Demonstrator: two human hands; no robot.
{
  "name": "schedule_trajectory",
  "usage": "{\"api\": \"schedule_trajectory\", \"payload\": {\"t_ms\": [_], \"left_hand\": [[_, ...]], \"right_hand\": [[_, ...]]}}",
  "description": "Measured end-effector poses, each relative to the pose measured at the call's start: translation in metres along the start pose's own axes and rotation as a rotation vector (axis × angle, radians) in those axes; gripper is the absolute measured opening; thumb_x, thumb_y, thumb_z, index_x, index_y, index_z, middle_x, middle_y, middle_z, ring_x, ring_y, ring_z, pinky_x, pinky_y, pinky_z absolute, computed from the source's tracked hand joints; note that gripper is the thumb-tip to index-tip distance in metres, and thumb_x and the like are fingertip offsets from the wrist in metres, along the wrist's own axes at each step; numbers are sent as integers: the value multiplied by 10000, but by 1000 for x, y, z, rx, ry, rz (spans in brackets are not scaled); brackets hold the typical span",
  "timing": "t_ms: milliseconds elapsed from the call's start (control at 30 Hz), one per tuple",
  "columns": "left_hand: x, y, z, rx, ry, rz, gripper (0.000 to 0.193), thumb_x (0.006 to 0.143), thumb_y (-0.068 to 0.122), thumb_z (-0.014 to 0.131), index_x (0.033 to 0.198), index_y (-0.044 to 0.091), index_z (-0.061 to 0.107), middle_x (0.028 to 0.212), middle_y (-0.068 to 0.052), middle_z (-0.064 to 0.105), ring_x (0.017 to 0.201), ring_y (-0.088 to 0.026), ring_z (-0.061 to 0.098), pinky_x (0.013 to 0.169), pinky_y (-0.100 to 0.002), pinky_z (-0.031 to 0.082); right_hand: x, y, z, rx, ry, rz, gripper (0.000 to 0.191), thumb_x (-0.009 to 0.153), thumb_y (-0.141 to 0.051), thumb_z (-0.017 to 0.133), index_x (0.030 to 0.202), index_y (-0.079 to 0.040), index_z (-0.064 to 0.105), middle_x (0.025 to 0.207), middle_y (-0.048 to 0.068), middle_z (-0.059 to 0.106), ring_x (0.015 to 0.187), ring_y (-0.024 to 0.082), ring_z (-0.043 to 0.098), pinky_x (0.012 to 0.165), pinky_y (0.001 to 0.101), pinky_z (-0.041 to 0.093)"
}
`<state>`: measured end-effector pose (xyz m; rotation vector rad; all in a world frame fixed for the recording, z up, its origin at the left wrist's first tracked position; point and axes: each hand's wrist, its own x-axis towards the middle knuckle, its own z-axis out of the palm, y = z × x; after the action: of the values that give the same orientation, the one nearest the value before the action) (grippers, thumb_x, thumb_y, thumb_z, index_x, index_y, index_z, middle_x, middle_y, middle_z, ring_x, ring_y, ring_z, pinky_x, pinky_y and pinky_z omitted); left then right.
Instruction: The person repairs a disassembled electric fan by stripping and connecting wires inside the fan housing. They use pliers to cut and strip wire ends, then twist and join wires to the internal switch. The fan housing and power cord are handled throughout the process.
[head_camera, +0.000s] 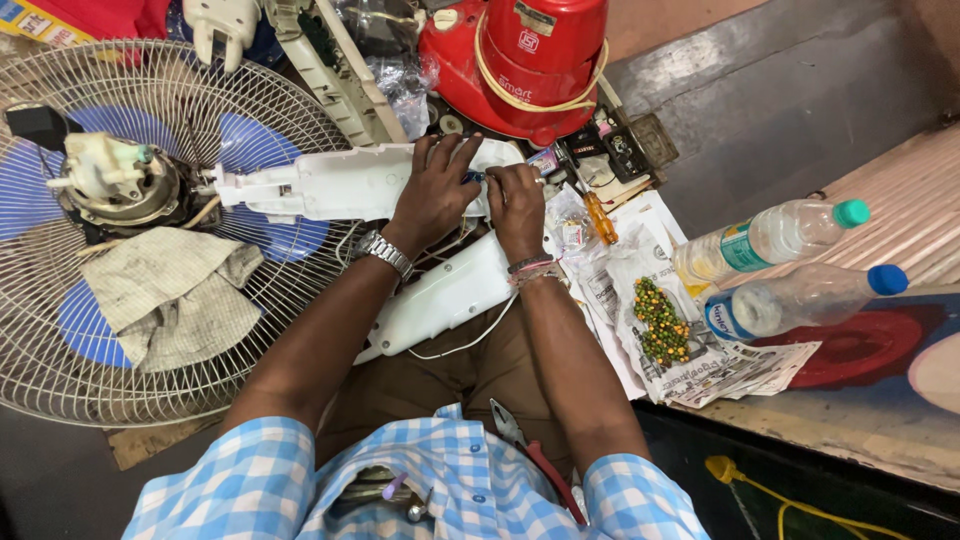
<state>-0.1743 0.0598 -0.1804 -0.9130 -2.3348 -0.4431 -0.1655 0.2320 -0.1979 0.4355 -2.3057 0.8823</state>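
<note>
Both hands are pressing down at the end of a long white plastic fan-stand housing (340, 182) near the upper middle of the frame: the left hand (432, 195), with a metal watch on its wrist, is lying spread over the housing with fingers loosely curled, and the right hand (516, 205), with red thread bands at its wrist, is pinching something small and dark at the same spot, though what it is clamping is too small to tell. Filling the left side of the frame, a large round wire fan guard with blue blades (120, 230) is lying flat, carrying an exposed cream motor (115, 180) and a crumpled grey rag (175, 290). At the top middle, a red plastic mixer base (520, 60) is standing with a cream cord looped around it. A second white plastic cover (445, 295) is resting across the person's lap just below the hands. On the right, two clear plastic bottles, one with a green cap (770, 240) and one with a blue cap (805, 300), are lying on their sides beside a clear bag of green and yellow beads (660, 320). A small orange-handled screwdriver (600, 220) is lying just right of the right hand.
</note>
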Motion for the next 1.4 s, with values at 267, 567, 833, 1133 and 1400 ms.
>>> {"api": "schedule_trajectory", "payload": {"t_ms": [267,567,833,1133,1400], "left_hand": [[-1,3,0,-16,-7,25,143,914,146,645,861,47,734,1536,-240,497,1406,-411,435,1188,-573,283],[1,5,8,-47,-9,15,134,919,136,627,902,26,702,1527,-269,493,1411,-404,442,1206,-550,285],[3,8,9,-126,-11,-26,140,944,143,629,926,31,711,1519,-268,485,1404,-417,436,1201,-545,275],[7,11,10,-169,51,-116,120,939,9,624,1043,-3,566,1487,-272,496,1360,-387,490,1193,-501,333],[7,9,11,-195,39,-134,90,902,25,633,976,-12,598,1493,-293,489,1342,-398,493,1189,-505,325]], "right_hand": [[-6,2,-2,-49,-6,-22,144,897,-20,733,1039,-40,723,972,132,639,955,348,610,869,446,486],[-8,9,-4,-19,20,-5,135,898,-10,741,1028,-37,719,956,128,647,930,343,629,855,442,501],[-11,12,-7,8,18,5,147,888,4,732,1031,-27,715,955,133,647,931,342,628,849,437,513],[-18,10,-14,-8,47,35,133,885,2,738,1012,-33,722,944,126,647,935,346,624,841,434,513],[-16,9,-11,18,50,39,147,890,7,739,1031,-29,715,960,126,648,939,335,627,847,431,514]]}}
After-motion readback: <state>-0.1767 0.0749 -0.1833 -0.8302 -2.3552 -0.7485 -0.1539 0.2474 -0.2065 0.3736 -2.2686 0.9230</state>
